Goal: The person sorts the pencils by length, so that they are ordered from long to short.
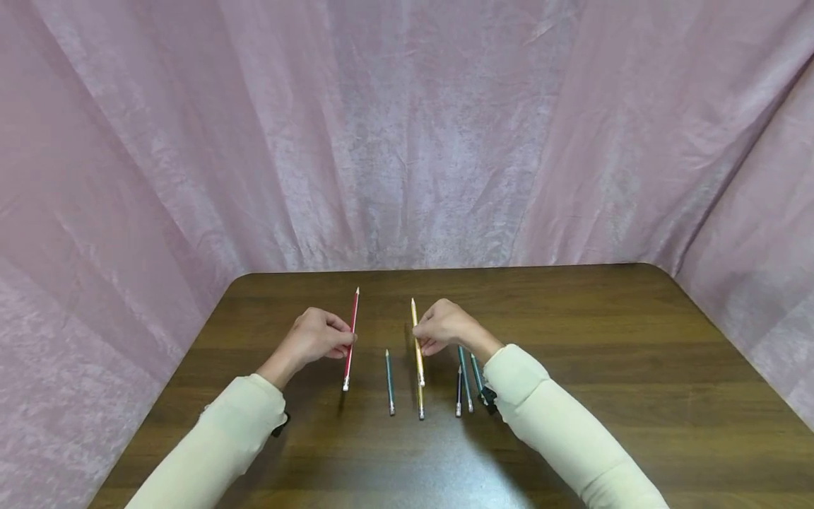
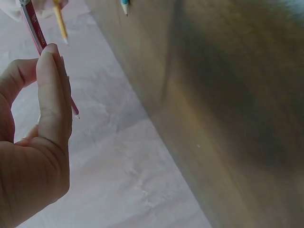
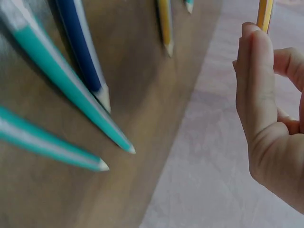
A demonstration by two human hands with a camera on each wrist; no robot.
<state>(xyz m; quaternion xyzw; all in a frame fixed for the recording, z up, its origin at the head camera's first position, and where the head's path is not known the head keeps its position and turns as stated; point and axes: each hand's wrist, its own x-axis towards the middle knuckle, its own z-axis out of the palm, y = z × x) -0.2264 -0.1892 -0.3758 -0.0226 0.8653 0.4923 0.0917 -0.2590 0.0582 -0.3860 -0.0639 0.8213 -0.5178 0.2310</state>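
Observation:
My left hand pinches a red pencil between thumb and fingers, held raised with its white-tipped point away from me. A yellow pencil is pinched the same way in my right hand; its point also faces away. Below that one, a second yellow pencil lies on the table, partly hidden in the head view. Between the hands lies a teal pencil. In the right wrist view, a dark blue pencil and two more teal pencils, one long and one lower, lie near my right wrist.
The brown wooden table has rounded far corners. Pink curtains hang behind it and along both sides. My right sleeve passes close beside the grouped pencils on the right.

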